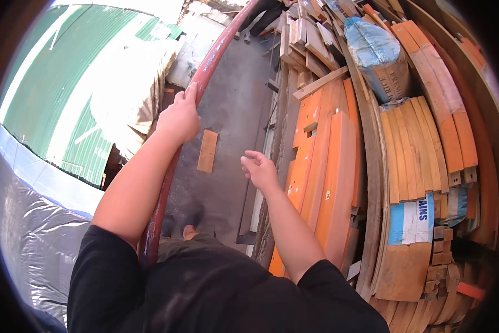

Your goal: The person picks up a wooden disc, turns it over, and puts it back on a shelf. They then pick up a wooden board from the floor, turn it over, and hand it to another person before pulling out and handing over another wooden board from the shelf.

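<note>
My left hand (180, 117) is closed on a dark red painted pipe rail (216, 50), which runs from beside my body up to the top of the view. Some of its fingers are hidden behind the hand. My right hand (260, 171) hovers over the walkway with the fingers loosely bent and apart, holding nothing. Between the two hands, a short flat piece of wood (207, 151) lies on the grey floor (227, 111). Just right of my right hand are long orange-brown wooden boards (313, 183).
Stacked timber (413, 150) fills the right side, with a blue-and-brown rice sack (374, 53) on it. Green corrugated sheeting (44, 83) and a silvery tarp (33, 244) lie left of the rail. Another person's feet (243, 37) show at the far end.
</note>
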`<action>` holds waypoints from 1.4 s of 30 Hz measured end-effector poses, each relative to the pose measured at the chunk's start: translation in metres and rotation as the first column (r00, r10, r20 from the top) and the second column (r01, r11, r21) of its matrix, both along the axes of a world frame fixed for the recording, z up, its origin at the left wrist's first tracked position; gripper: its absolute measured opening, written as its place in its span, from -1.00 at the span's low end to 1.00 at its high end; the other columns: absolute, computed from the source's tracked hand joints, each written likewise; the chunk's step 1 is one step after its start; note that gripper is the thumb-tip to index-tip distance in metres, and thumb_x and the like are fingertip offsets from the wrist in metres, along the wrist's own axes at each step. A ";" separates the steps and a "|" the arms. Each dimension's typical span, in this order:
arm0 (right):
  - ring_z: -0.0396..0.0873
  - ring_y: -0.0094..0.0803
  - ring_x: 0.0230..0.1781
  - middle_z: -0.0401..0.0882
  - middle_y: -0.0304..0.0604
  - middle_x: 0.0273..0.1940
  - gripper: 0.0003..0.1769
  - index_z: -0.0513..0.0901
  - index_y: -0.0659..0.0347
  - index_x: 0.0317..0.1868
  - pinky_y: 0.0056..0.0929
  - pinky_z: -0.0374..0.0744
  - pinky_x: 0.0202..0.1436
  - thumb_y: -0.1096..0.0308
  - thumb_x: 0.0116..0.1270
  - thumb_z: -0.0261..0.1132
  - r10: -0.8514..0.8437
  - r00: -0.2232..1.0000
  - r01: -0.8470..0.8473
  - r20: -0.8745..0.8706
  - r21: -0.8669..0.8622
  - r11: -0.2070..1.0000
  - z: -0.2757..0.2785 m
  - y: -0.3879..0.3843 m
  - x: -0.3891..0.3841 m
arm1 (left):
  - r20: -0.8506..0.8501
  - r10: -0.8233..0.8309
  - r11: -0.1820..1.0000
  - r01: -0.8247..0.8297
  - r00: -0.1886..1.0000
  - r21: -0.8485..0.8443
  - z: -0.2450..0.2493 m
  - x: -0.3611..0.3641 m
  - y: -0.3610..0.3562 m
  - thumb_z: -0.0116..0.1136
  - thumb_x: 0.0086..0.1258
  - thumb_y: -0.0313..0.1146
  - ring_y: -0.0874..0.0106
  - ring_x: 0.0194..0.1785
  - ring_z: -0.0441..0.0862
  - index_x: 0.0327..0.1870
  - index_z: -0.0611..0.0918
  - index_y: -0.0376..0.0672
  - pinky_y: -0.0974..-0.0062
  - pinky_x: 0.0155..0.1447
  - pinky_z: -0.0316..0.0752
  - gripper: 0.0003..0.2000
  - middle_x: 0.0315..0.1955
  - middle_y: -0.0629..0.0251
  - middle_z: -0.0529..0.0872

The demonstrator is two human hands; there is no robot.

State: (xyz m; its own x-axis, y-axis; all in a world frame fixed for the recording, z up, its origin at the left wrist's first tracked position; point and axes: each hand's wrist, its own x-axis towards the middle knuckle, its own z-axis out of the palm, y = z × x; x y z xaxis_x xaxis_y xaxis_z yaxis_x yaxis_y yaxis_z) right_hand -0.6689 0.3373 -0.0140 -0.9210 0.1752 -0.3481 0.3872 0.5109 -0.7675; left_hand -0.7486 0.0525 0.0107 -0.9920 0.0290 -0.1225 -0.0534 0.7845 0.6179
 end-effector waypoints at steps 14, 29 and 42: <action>0.60 -0.17 0.21 0.48 0.07 0.32 -0.24 0.25 0.23 0.57 -0.24 0.63 0.20 -0.07 0.59 0.22 -0.747 0.654 0.415 -0.119 -0.770 0.485 -0.035 0.129 -0.309 | 0.076 0.116 0.988 -0.123 0.990 0.089 0.033 -0.015 0.021 0.35 0.33 -0.50 -0.07 0.40 0.54 0.70 0.14 -0.02 0.11 0.41 0.51 -0.09 0.47 -0.03 0.44; 0.68 -0.30 -0.07 0.57 -0.03 0.09 -0.39 0.34 0.39 0.42 -0.41 0.76 0.07 0.00 0.70 0.09 -0.916 0.380 0.171 -0.128 -0.964 0.206 0.091 0.187 -0.556 | -0.015 0.140 0.990 -0.140 0.990 0.001 0.032 -0.032 0.038 0.36 0.23 -0.59 -0.15 0.36 0.56 0.66 0.21 -0.20 0.11 0.41 0.48 -0.10 0.33 -0.20 0.55; 0.70 -0.37 -0.42 0.74 -0.12 -0.21 -0.43 0.53 0.33 0.03 -0.48 0.52 -0.49 -0.14 0.68 0.06 -0.864 0.442 0.419 -0.242 -0.796 0.437 0.133 0.248 -0.642 | 0.045 0.217 0.976 -0.216 0.975 -0.023 0.031 -0.038 0.043 0.37 0.20 -0.58 -0.17 0.32 0.60 0.62 0.26 -0.30 0.13 0.39 0.49 -0.12 0.30 -0.25 0.57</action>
